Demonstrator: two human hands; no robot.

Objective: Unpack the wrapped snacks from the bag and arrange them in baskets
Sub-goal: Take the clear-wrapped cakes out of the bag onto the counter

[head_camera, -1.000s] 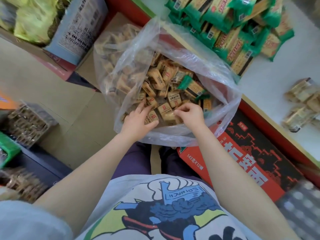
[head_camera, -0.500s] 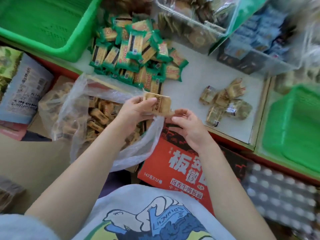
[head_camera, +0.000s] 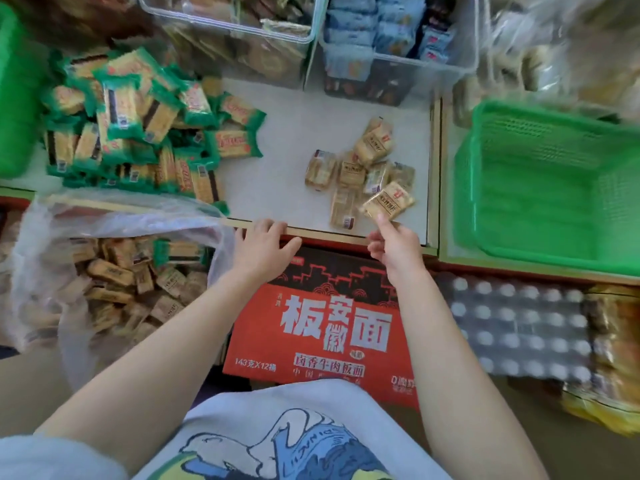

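Note:
My right hand (head_camera: 393,245) pinches a tan wrapped snack (head_camera: 388,202) just over the shelf's front edge, beside a small pile of the same tan snacks (head_camera: 360,168) on the white shelf (head_camera: 287,161). With fingers spread and holding nothing, my left hand (head_camera: 263,245) rests on the shelf edge next to the clear plastic bag (head_camera: 69,223), which holds many tan snacks (head_camera: 131,282). A heap of green-wrapped snacks (head_camera: 138,133) lies on the shelf's left part. An empty green basket (head_camera: 547,188) stands at the right.
Clear bins (head_camera: 242,36) of other snacks line the back of the shelf. Another green basket (head_camera: 14,91) is at the far left. A red noodle carton (head_camera: 322,323) sits below my hands, with a wrapped pack of bottles (head_camera: 512,327) to its right.
Both hands came up out of the bag. The tan snack passed from my left hand to my right, which carried it right to the small pile. My left hand dropped to the shelf edge.

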